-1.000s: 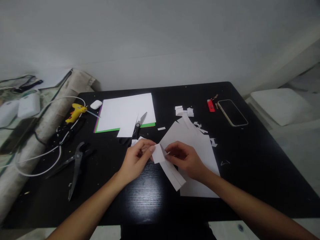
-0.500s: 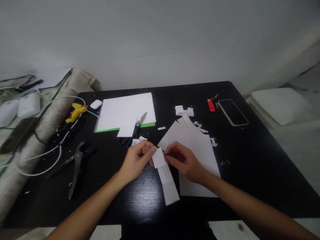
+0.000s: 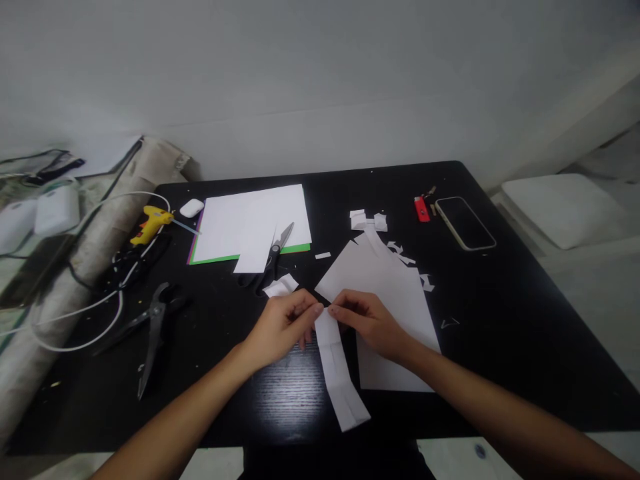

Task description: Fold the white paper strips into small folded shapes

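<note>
Between my hands hangs a creased white paper strip (image 3: 337, 370), its top end pinched and its lower end reaching toward the table's front edge. My left hand (image 3: 283, 325) grips the strip's top left corner between thumb and fingers. On the other top corner, my right hand (image 3: 370, 322) pinches with thumb and forefinger, above a large white paper sheet (image 3: 395, 333). A folded white paper piece (image 3: 281, 287) lies just beyond my left hand. Black-handled scissors (image 3: 275, 257) rest partly on a stack of paper (image 3: 250, 223) with coloured edges.
Pliers (image 3: 156, 320) and a yellow glue gun (image 3: 150, 225) with a white cable lie at the left. Paper scraps (image 3: 400, 253) and a folded paper bow (image 3: 369, 221) sit beyond the sheet. A red lighter (image 3: 421, 209) and a phone (image 3: 465, 223) are at the back right.
The strip's folded-over top flap is no longer seen; the strip now hangs longer and lower. Both hands have moved slightly down, with fingertips closer together. The folded piece beyond my left hand shows more.
</note>
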